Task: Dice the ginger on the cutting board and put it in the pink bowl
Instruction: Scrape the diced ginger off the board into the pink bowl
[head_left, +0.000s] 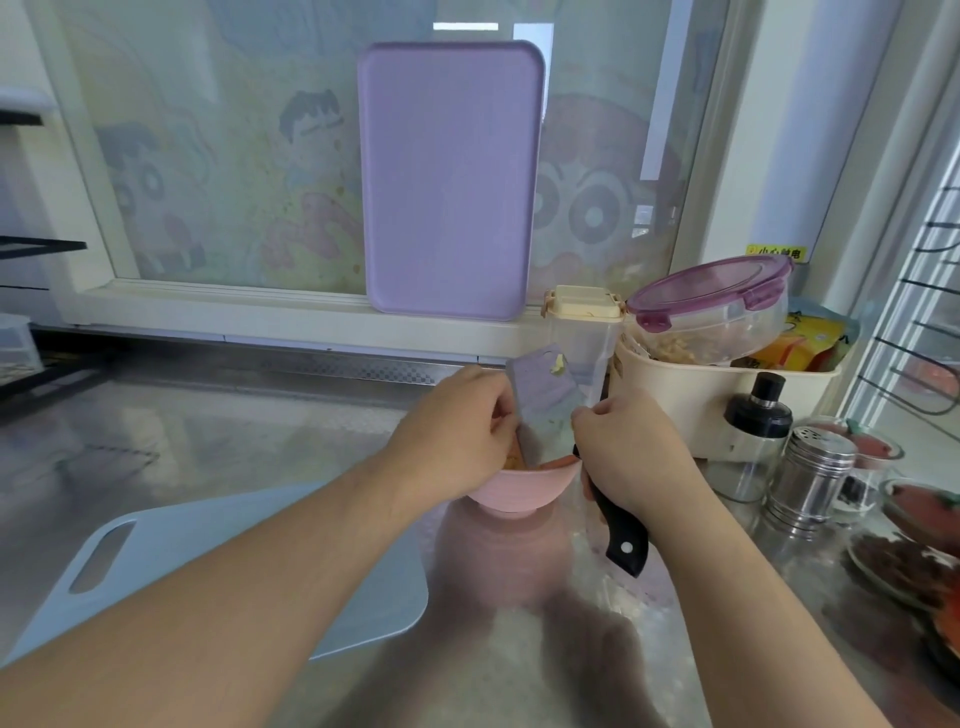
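My pale blue plastic cutting board lies bare at lower left on the steel counter. At centre frame sits the small round pink bowl, directly beneath both my hands. My right hand grips the black handle of a wide steel cleaver, blade tilted upright over the bowl. My left hand curls against the blade's face, fingers wiping diced ginger downward. Pale bits already lie inside; one scrap clings high on the blade.
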